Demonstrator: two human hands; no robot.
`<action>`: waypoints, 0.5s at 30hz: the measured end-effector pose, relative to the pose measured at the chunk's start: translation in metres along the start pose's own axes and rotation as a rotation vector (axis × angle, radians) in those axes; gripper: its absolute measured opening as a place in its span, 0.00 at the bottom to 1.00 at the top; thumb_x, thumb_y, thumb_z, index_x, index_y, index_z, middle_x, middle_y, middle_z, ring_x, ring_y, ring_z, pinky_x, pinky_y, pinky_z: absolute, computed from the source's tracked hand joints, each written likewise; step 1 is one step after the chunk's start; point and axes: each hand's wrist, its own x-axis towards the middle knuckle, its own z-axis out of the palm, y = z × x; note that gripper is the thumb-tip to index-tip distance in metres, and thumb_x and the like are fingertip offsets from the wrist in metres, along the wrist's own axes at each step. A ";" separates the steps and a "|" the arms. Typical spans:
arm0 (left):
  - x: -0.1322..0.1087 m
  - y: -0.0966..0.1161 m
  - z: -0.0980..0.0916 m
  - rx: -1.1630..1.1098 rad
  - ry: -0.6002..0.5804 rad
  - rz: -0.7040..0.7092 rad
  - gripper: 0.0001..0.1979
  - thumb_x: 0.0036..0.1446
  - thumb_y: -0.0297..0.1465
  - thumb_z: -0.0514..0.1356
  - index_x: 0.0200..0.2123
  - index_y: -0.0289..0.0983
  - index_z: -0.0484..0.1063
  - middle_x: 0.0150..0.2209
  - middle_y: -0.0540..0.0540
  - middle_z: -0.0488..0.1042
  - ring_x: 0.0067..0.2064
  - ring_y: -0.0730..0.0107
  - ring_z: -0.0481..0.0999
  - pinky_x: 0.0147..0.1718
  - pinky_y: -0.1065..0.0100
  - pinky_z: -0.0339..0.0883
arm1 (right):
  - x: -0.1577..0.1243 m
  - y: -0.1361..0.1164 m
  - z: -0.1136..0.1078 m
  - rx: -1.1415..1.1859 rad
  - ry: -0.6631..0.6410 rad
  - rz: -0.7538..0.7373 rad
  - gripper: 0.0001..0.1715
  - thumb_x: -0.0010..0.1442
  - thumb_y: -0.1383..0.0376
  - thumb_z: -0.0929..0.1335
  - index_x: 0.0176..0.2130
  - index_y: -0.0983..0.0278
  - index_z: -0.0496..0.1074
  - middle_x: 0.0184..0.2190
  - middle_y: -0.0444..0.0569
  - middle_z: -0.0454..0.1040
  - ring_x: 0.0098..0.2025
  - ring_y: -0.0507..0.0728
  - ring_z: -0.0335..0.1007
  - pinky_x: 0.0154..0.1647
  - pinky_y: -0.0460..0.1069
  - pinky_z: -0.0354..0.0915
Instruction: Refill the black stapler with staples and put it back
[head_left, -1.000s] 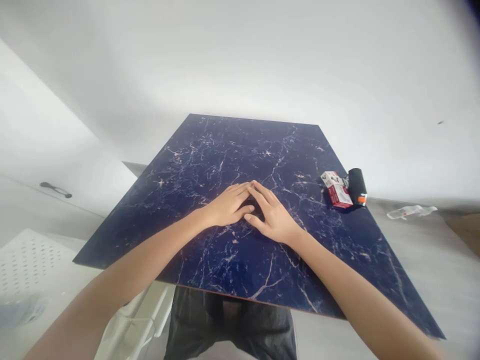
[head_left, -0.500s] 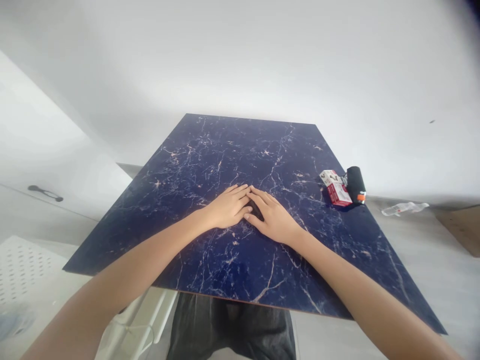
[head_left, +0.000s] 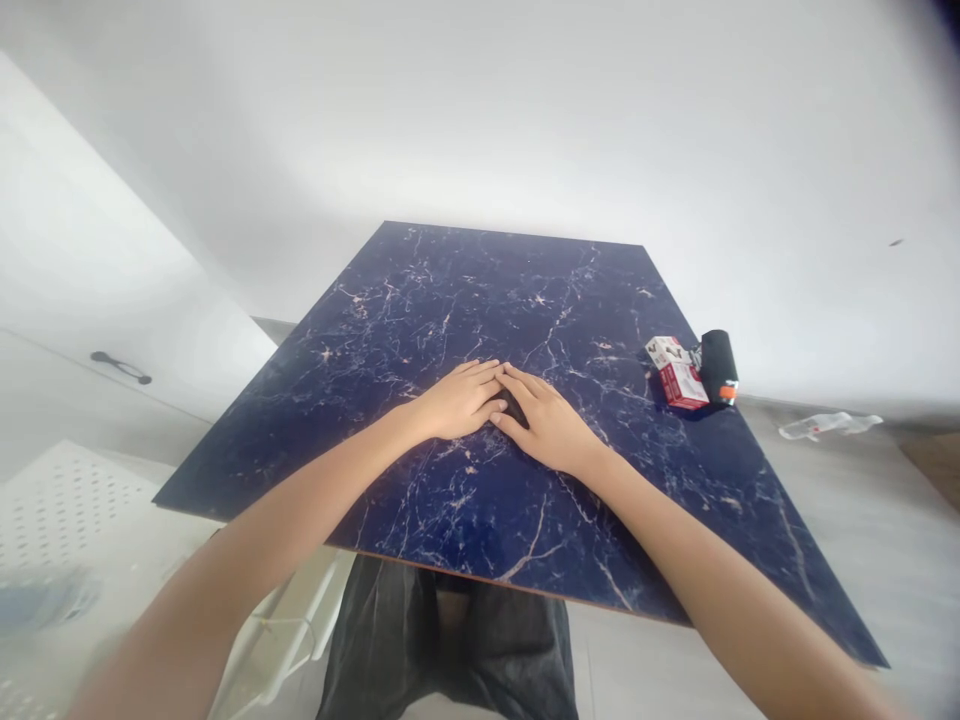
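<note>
The person's left hand [head_left: 459,402] and right hand [head_left: 551,425] lie near the middle of a big flat table [head_left: 465,530]. The table top is dark blue and shiny, with thin white lines running over it like cracks, and its near edge is a thin brown strip. Both hands are spread flat, with the fingers out almost straight, and the fingertips meet to make a pointy roof shape. In the small gap between the thumbs and first fingers, a dark thing [head_left: 514,408] peeks out. The hands hide most of it, so its shape and what it is made of cannot be told, nor whether either palm presses on it. Over by the right edge of the table sits a red and white box [head_left: 682,386] with flat sides and sharp corners. Just beside it is a rounded black thing [head_left: 718,366] with an orange patch.
</note>
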 end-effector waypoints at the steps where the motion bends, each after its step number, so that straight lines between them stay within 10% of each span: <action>1: 0.000 0.000 0.000 -0.002 0.006 -0.002 0.25 0.77 0.39 0.48 0.69 0.33 0.66 0.74 0.35 0.58 0.76 0.53 0.55 0.74 0.48 0.48 | 0.000 0.000 -0.002 0.002 -0.003 -0.002 0.37 0.73 0.51 0.64 0.72 0.66 0.60 0.73 0.64 0.60 0.74 0.69 0.57 0.73 0.68 0.57; 9: -0.002 -0.007 0.006 -0.027 0.078 -0.030 0.32 0.76 0.49 0.44 0.74 0.40 0.56 0.75 0.40 0.57 0.77 0.49 0.50 0.73 0.45 0.48 | -0.009 0.049 -0.074 -0.289 0.504 0.505 0.33 0.70 0.52 0.63 0.67 0.67 0.66 0.70 0.67 0.62 0.72 0.74 0.55 0.69 0.71 0.55; 15: -0.005 -0.007 0.005 -0.023 0.096 0.019 0.27 0.77 0.45 0.45 0.73 0.46 0.60 0.75 0.42 0.57 0.76 0.49 0.52 0.72 0.42 0.51 | -0.053 0.121 -0.123 -0.452 0.390 1.052 0.34 0.66 0.53 0.65 0.62 0.71 0.70 0.56 0.79 0.73 0.62 0.77 0.66 0.58 0.69 0.60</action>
